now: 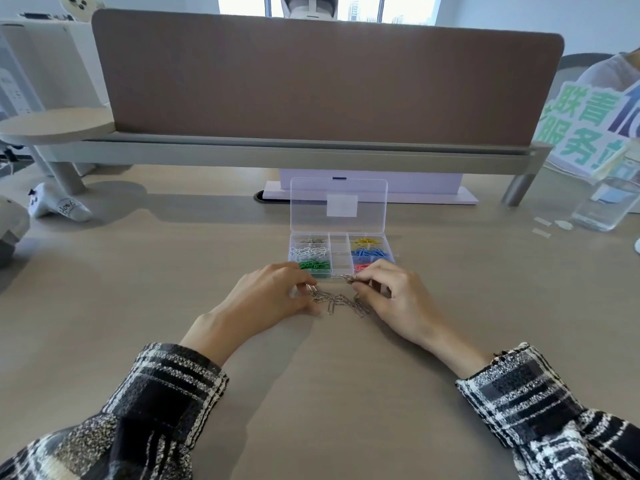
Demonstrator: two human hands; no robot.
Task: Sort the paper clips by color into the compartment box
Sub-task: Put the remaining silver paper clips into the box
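A clear compartment box (339,252) stands open on the desk, its lid (338,206) tilted up behind it. Its left cells hold silver, white and green clips (313,265); its right cells hold yellow (367,241), blue (369,253) and pink ones. A small pile of silver paper clips (337,301) lies on the desk just in front of the box, between my hands. My left hand (273,294) pinches clips at the pile's left end. My right hand (391,289) pinches a few silver clips (348,278) lifted near the box's front edge.
A brown partition screen (325,81) on a grey shelf closes off the back of the desk. A glass of water (604,202) stands at the right, with paper scraps beside it. A white game controller (57,204) lies at the left.
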